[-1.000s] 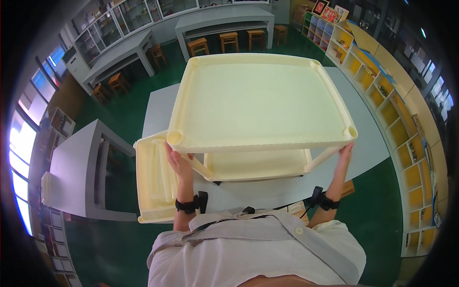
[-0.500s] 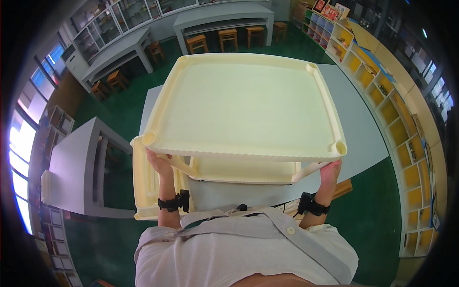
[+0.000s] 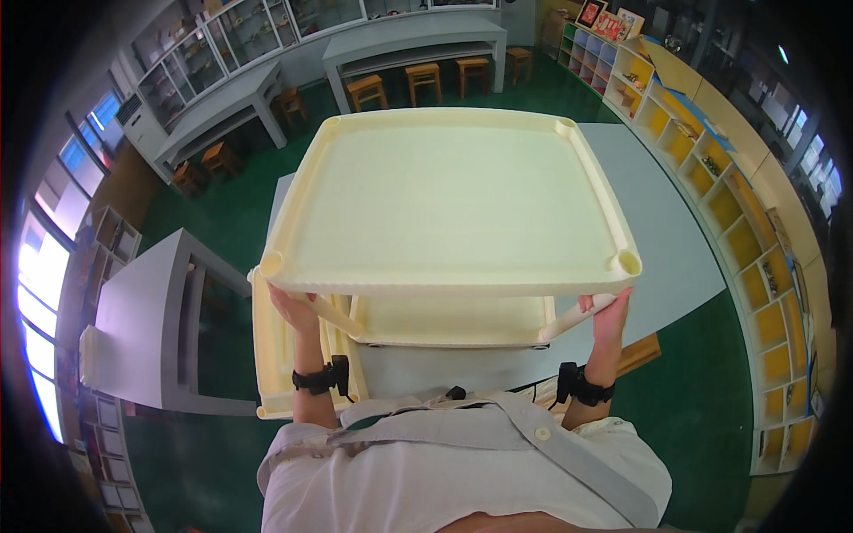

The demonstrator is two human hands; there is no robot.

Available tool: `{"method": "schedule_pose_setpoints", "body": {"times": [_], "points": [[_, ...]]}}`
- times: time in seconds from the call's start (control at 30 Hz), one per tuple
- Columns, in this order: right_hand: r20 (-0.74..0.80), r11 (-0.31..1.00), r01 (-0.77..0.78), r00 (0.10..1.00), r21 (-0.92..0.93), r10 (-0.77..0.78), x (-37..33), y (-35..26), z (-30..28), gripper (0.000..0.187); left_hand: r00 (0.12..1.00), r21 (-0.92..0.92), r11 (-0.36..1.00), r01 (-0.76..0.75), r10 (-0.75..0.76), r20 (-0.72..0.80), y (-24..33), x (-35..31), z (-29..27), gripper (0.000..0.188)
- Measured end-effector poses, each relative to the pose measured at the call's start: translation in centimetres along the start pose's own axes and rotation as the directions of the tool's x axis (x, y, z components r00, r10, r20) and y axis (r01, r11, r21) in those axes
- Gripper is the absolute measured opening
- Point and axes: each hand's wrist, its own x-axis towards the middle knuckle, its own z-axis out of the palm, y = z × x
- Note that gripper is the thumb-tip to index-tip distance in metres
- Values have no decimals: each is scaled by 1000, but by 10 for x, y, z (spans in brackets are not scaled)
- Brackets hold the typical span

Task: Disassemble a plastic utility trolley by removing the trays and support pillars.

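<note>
Clearly, left fingers [image 3: 283,300] and right fingers [image 3: 585,304] clamp two posts [image 3: 339,317] of one cream cart [image 3: 453,200].

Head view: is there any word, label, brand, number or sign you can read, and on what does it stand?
None can be read.
Cream two-tier rack: no lettering shows.
Black left wrist strap: no legible marking.
Framed pictures at upper right: too small and blurred to tell whether they carry words.
</note>
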Motion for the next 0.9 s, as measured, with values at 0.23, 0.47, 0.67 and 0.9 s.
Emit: {"method": "schedule_pose_setpoints", "body": {"times": [0.23, 0.47, 0.67, 0.9], "points": [[86, 988, 69, 995, -137, -57, -21, 40, 61, 52, 960, 410, 884, 223, -126, -249, -23, 64, 11, 45], [296, 910, 198, 951, -365, -88, -60, 59, 149, 40, 845, 126, 924, 360, -380, 377, 16, -95, 100, 45], [265, 933, 134, 963, -333, -44, -35, 17, 114, 31, 799, -86, 938, 336, -236, 553, 21, -136, 108, 53], [-139, 822, 252, 919, -511, -369, 35, 23, 62, 32, 711, -39, 831, 555, -450, 540, 13, -129, 94, 52]]}}
